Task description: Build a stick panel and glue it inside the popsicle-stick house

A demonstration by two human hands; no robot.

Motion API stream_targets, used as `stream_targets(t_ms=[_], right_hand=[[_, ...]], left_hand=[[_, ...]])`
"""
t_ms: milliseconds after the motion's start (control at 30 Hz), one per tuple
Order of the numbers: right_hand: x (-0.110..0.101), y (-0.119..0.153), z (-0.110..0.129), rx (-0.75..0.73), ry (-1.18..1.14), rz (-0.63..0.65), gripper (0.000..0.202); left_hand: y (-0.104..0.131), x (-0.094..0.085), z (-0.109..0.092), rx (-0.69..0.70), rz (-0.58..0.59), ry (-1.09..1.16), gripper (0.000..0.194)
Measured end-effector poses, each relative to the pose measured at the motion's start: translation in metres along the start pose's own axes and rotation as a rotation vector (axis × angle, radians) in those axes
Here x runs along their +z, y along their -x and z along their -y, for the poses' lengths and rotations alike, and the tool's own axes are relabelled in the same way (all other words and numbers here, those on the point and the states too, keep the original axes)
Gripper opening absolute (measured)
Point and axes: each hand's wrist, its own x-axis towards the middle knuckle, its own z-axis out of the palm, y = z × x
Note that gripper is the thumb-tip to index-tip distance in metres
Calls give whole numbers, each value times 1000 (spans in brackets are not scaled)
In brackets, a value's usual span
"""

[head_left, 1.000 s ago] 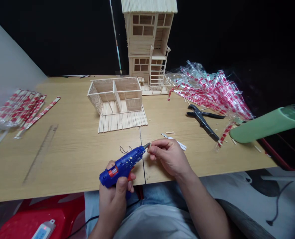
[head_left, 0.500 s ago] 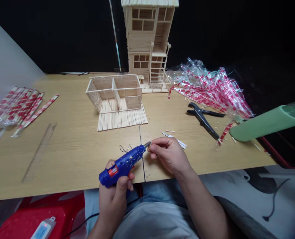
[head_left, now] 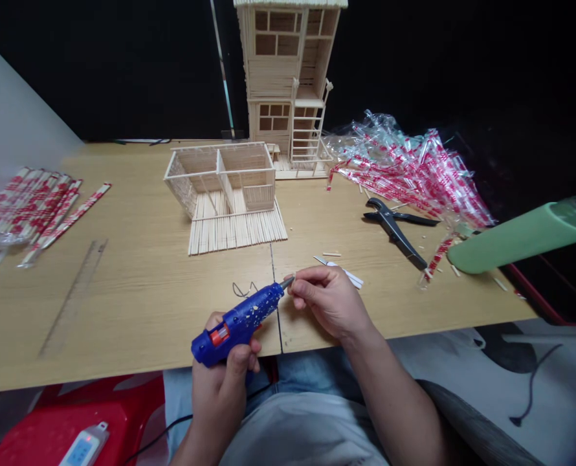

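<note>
My left hand [head_left: 224, 372] is wrapped round the handle of a blue hot glue gun [head_left: 242, 323], its metal nozzle pointing up and to the right. At the nozzle tip, my right hand [head_left: 329, 301] pinches a tiny pale piece of wooden stick [head_left: 294, 278], mostly hidden by the fingers. A white-handled craft knife [head_left: 349, 275] lies just behind the right hand. Beyond the hands sits a small roofless house model [head_left: 239, 226] made of wooden sticks, with two compartments and a slatted floor. A taller stick house [head_left: 274, 81] with a ladder stands behind it.
Black pliers [head_left: 395, 233] lie at the right, near a green bottle [head_left: 525, 239] and a heap of red-and-white plastic wrappers [head_left: 404, 165]. Wrapped chopsticks [head_left: 40, 207] and a clear ruler [head_left: 74, 294] are on the left. A red stool [head_left: 88, 414] stands below the table edge [head_left: 123, 373].
Both hands hold nearly the same pose, with the nozzle still at the small stick piece. The whole view has shifted very slightly.
</note>
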Motion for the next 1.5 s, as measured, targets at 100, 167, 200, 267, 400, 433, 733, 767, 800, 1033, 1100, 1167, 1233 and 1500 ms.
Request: stream_targets(t_ms=[100, 167, 200, 267, 400, 433, 733, 767, 800, 1033, 1100, 1167, 1233, 1500], right_hand=[[0, 0, 0, 5, -16, 3, 20], [-1, -1, 0, 10, -29, 4, 20], [-1, -1, 0, 13, -36, 7, 21], [-1, -1, 1, 17, -51, 9, 21], [-1, -1, 2, 27, -69, 10, 23], [-1, -1, 3, 29, -75, 10, 23], [-2, -2, 0, 60, -154, 0, 21], [-3, -3, 0, 70, -164, -6, 21], [-3, -3, -1, 81, -176, -11, 22], [-1, -3, 0, 129, -253, -33, 24], [0, -3, 0, 140, -265, -40, 25], [0, -3, 0, 152, -278, -50, 26], [1, -3, 0, 160, -293, -56, 28], [2, -5, -2, 139, -334, -46, 27]], left_hand=[[0, 0, 0, -6, -1, 4, 43], [1, 1, 0, -7, -7, 2, 44], [1, 1, 0, -6, -8, -1, 44], [1, 1, 0, -2, -8, -14, 44], [1, 1, 0, 5, -1, -40, 42], [1, 1, 0, 8, 1, -44, 42], [2, 0, 2, 15, 9, -52, 38], [2, 0, 2, 14, 13, -49, 38], [2, 1, 2, 13, 18, -49, 38], [2, 2, 0, 5, 30, -51, 41], [2, 2, 1, 0, 31, -51, 41], [2, 1, 1, 4, 32, -56, 43], [1, 1, 2, 9, 28, -66, 43], [2, 3, 4, 16, 24, -97, 40]])
